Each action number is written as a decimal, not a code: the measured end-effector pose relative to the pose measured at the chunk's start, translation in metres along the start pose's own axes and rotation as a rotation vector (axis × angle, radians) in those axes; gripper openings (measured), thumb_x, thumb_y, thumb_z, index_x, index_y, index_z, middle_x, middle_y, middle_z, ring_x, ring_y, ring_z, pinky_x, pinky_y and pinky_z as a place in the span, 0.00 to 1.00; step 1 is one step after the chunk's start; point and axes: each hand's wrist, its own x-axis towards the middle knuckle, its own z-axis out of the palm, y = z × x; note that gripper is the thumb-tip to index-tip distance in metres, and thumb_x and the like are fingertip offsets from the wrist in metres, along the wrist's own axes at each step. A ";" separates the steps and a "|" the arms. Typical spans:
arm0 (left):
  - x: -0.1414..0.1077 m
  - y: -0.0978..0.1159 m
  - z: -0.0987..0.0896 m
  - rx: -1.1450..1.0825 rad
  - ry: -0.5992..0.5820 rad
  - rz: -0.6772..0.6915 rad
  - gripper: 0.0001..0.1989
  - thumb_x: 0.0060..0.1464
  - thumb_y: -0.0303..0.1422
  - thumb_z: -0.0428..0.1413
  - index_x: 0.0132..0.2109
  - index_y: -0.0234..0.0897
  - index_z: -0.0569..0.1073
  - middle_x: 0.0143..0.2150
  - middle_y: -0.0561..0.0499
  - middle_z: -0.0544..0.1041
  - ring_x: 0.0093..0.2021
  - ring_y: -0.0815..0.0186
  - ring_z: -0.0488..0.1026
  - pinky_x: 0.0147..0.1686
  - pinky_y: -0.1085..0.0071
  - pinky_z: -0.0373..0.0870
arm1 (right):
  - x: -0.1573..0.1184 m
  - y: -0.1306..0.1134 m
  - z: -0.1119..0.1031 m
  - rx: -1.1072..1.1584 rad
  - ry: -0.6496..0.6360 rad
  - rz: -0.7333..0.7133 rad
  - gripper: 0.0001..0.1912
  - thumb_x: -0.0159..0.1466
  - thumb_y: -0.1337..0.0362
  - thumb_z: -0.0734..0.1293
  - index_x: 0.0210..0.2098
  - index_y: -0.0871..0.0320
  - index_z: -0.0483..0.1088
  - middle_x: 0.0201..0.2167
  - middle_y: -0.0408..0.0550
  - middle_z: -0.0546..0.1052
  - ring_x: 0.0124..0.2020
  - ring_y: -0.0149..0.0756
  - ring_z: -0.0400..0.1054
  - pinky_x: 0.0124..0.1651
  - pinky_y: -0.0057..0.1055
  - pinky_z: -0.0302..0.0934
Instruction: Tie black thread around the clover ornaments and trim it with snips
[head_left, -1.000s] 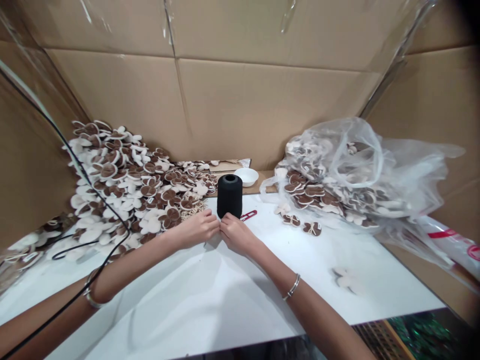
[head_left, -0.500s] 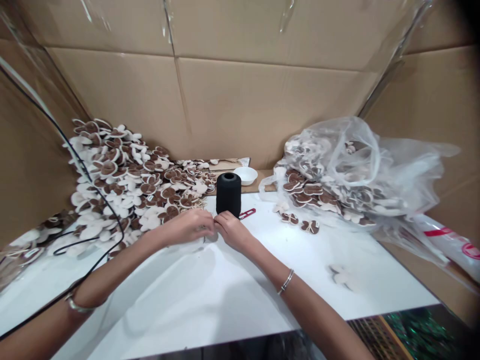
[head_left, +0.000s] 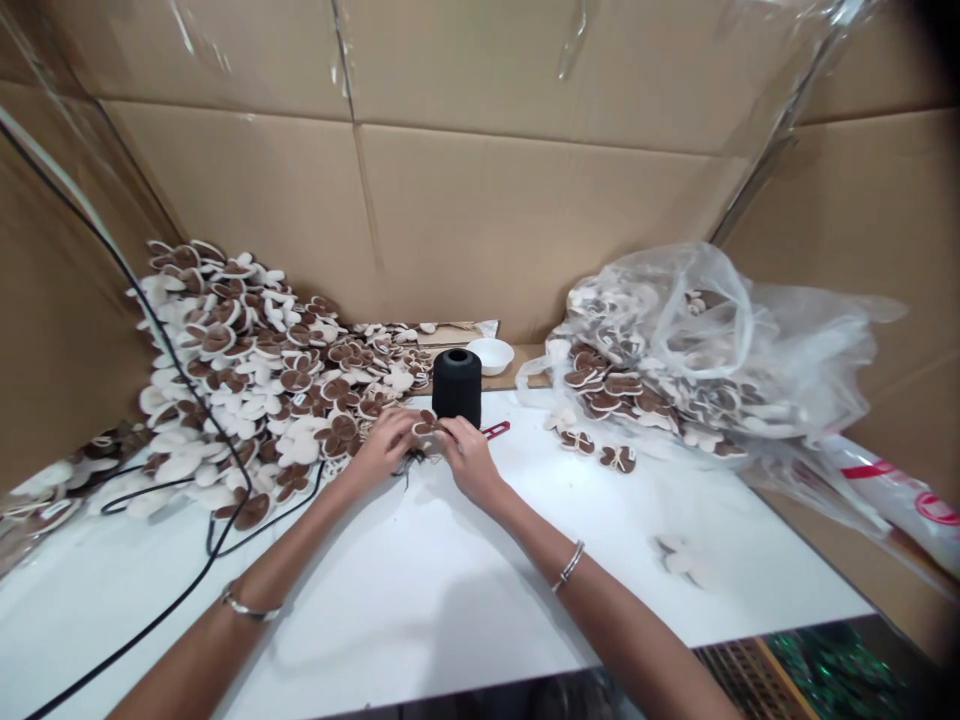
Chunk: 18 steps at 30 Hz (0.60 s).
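Observation:
Between my two hands, just in front of the black thread cone (head_left: 457, 388), is a small brown and white felt piece (head_left: 425, 424). My left hand (head_left: 390, 440) pinches its left side, and my right hand (head_left: 463, 452) grips its right side. Dark thread ends (head_left: 407, 470) hang below the piece, over the white table (head_left: 375, 600). A red cutter (head_left: 497, 430) lies right of the cone, partly hidden by my right hand.
A big heap of felt pieces (head_left: 255, 370) fills the left, with a black cable (head_left: 187, 590) across it. Behind the cone stands a white bowl (head_left: 491, 356). At right are a clear plastic bag (head_left: 810, 350), two tied pieces (head_left: 618, 459) and a white piece (head_left: 681, 560).
The brown felt piece now shows between my hands. My left forearm has swung right and the fingers of both hands have shifted. The cable's loop lies differently on the table.

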 end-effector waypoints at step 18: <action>-0.015 0.038 -0.011 0.644 0.065 0.396 0.10 0.62 0.23 0.47 0.40 0.37 0.73 0.39 0.47 0.76 0.41 0.59 0.68 0.42 0.62 0.62 | -0.002 -0.012 -0.011 -0.588 -0.369 -0.251 0.10 0.68 0.72 0.57 0.35 0.60 0.69 0.32 0.53 0.69 0.40 0.42 0.61 0.41 0.35 0.61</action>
